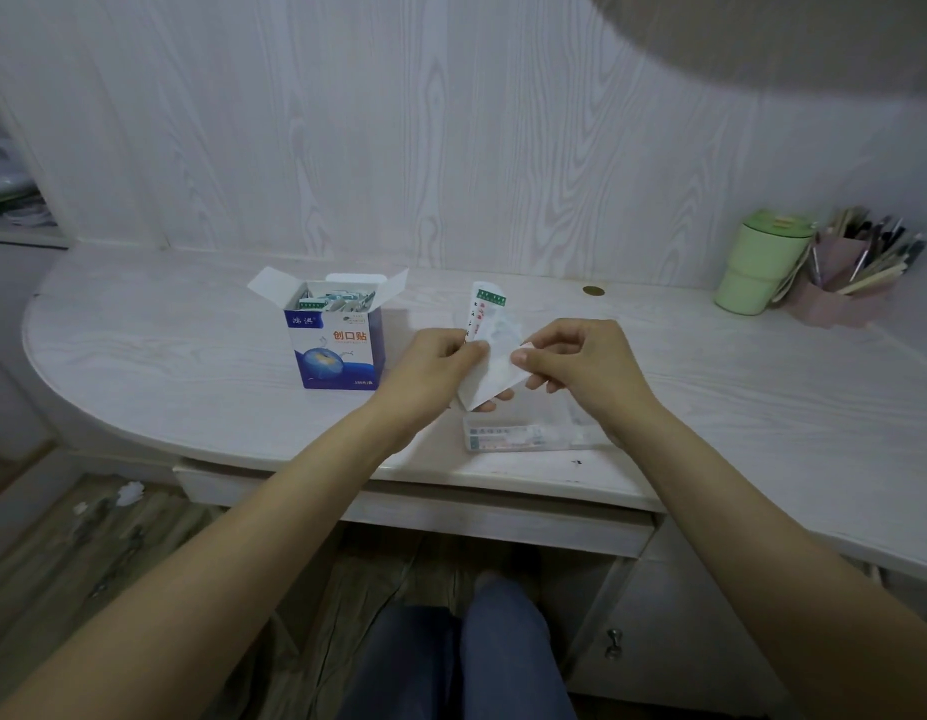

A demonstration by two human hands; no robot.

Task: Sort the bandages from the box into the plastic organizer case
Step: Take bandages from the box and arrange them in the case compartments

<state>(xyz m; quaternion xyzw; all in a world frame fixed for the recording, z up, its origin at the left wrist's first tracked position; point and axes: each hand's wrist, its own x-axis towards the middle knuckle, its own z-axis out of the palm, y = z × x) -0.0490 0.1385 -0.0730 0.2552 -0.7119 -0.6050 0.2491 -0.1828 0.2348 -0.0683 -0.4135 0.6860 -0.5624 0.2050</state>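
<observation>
We see our left hand [440, 358] pinching a strip of wrapped bandages [483, 330] while our right hand [570, 356] pinches its white lower edge, above the clear organizer case [508, 438] near the table [191, 356] edge; the open bandage box [336, 340] stands left

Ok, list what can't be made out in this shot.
- Case, head view: clear plastic, its right part under the right hand and wrist; compartments and fill unreadable.
- Bandages held by both hands: the left hand and fingers cover the middle; count unclear.
- Box: contents only glimpsed at the open top; amount left hidden by its walls.
- Top right corner: a dark blurred shape blocks the wall.
- Print on wrappers: too small.
</observation>
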